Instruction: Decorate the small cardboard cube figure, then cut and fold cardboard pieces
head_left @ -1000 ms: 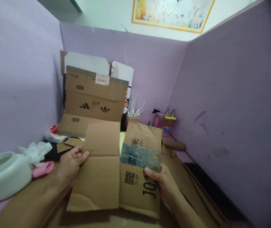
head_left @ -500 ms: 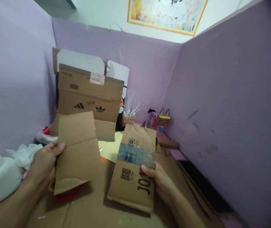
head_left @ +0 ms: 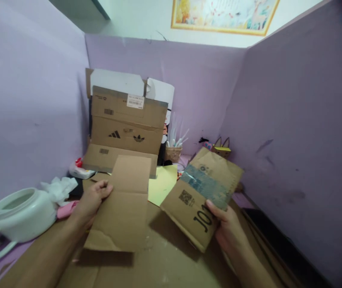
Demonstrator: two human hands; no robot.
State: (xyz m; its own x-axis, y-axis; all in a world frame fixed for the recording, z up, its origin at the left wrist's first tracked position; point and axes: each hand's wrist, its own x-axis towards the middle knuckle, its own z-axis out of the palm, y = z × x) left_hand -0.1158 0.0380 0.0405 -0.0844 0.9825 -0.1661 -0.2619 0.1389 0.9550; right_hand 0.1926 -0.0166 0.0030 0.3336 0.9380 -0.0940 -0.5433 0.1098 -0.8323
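My left hand [head_left: 94,200] grips the left edge of a plain brown cardboard piece [head_left: 123,216], creased across its upper part, thumb on the front face. In my right hand [head_left: 226,222] is a printed cardboard piece [head_left: 193,210], pinched at its right edge. It carries a band of bluish tape, a QR code and large black lettering, and tilts to the right. Both pieces hang apart above the cardboard-covered tabletop [head_left: 155,268]. The fingers behind each piece are hidden.
An unfolded shoe box [head_left: 125,128] leans at the back, beside a small basket [head_left: 173,154] of white sticks. Yellow paper [head_left: 161,182] lies in the middle. At left stand a white pot [head_left: 23,216] and crumpled tissue [head_left: 59,190]. A dark flat panel [head_left: 279,240] lies along the right wall.
The printed piece has turned clockwise, its top now leaning right. The plain piece has tilted slightly the same way. The whole view has shifted, so things appear farther right.
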